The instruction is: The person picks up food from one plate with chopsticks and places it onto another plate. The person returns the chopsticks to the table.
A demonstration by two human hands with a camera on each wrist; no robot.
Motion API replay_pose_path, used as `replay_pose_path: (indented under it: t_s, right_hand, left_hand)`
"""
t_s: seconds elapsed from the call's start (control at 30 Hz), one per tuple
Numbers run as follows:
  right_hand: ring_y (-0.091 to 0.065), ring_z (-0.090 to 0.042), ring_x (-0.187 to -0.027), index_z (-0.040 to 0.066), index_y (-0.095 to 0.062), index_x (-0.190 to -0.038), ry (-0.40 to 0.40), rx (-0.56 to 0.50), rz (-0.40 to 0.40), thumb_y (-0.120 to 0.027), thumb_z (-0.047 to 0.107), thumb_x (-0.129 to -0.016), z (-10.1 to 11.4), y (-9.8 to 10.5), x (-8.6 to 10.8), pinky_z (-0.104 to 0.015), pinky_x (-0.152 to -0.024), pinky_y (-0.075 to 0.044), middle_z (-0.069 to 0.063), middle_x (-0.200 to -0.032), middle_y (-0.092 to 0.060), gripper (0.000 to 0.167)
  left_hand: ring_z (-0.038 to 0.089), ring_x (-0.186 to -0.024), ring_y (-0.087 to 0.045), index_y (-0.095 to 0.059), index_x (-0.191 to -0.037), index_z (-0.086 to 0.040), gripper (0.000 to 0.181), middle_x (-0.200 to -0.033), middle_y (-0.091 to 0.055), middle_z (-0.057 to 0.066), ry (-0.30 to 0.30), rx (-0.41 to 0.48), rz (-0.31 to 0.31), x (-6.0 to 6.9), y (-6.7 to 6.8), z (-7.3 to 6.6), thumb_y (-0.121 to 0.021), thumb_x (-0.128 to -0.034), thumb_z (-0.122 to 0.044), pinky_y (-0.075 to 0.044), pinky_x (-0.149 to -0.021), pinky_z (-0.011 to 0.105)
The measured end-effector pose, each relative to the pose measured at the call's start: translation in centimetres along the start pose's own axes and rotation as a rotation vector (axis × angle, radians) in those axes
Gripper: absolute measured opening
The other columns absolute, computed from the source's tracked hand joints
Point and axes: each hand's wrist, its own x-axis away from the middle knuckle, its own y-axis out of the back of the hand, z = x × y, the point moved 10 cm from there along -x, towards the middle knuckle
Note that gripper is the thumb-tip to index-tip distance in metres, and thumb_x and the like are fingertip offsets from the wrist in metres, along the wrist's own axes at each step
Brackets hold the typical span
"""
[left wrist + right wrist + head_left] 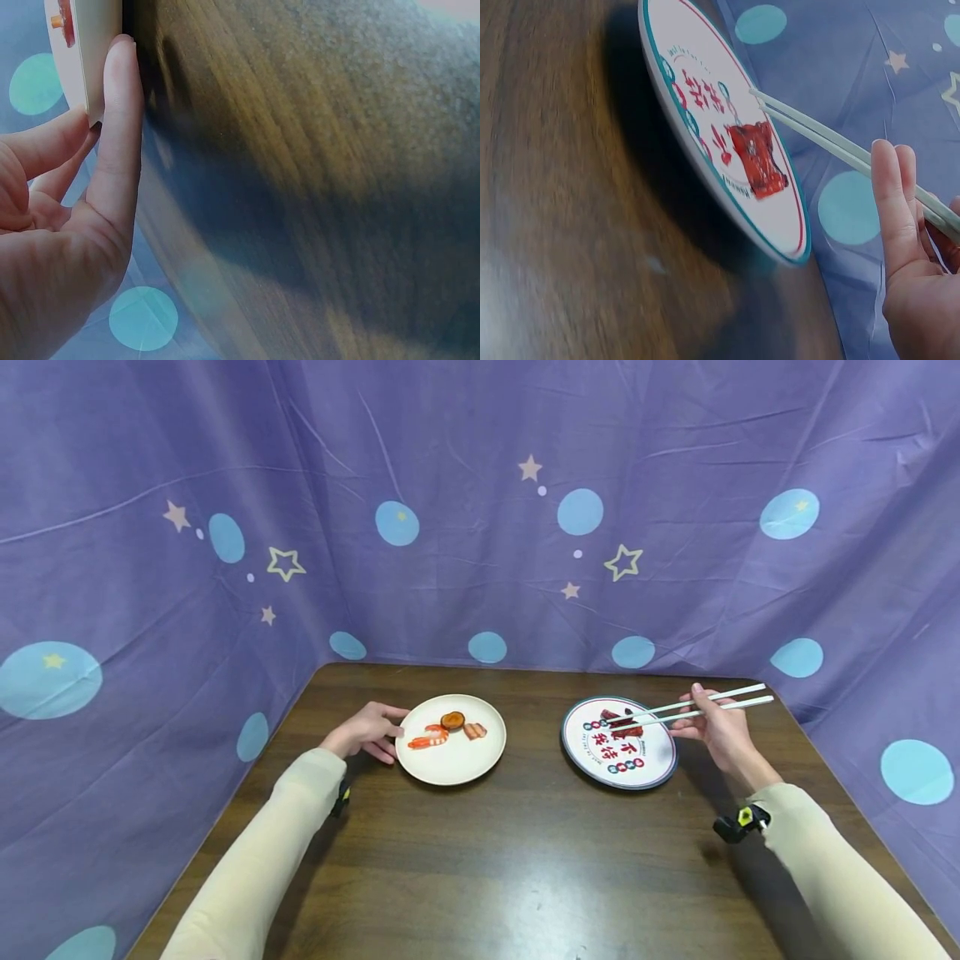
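My left hand [371, 732] pinches the left rim of a cream plate [450, 766], thumb at the edge and a finger along its side in the left wrist view. On that plate lie a shrimp piece [429, 737], a round brown slice [452, 720] and a streaky meat piece [475, 731]. My right hand [716, 727] holds a pair of pale chopsticks [705, 703]. Their tips reach over a patterned white plate [651, 760] with a dark rim. Dark red glazed meat [759, 159] lies on it near the tips; whether they touch it, I cannot tell.
Both plates stand on a brown wooden table [480, 852], with bare wood between them. A purple curtain [465, 435] with stars and blue dots hangs behind the table and on both sides. A dark strap device [741, 822] sits at my right wrist.
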Motion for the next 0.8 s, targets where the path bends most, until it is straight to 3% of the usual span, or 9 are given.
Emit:
replay_pose_path:
  t_s: [0.6, 0.8]
  right_hand:
    - [-0.074, -0.027, -0.062, -0.007, -0.069, -0.098, 0.057, -0.065, 0.005, -0.049, 0.011, -0.113, 1.8, 2.9, 0.8, -0.046, -0.062, -0.068, -0.011, -0.088, -0.071, 0.031]
    - [-0.075, -0.028, -0.064, -0.008, -0.068, -0.099, 0.047, -0.071, -0.012, -0.048, 0.011, -0.113, 1.5, 3.7, 1.0, -0.047, -0.063, -0.068, -0.013, -0.089, -0.07, 0.031]
  left_hand:
    - [0.025, -0.064, -0.073, -0.039, -0.162, -0.002, 0.061, -0.116, -0.068, 0.029, 0.01, -0.005, -0.005, 0.0, 0.0, -0.2, -0.058, -0.104, 0.002, -0.069, -0.064, 0.042]
    - [0.026, -0.063, -0.073, -0.039, -0.162, -0.001, 0.061, -0.115, -0.068, 0.03, 0.01, -0.004, -0.007, 0.0, -0.1, 0.0, -0.057, -0.104, 0.003, -0.069, -0.064, 0.043]
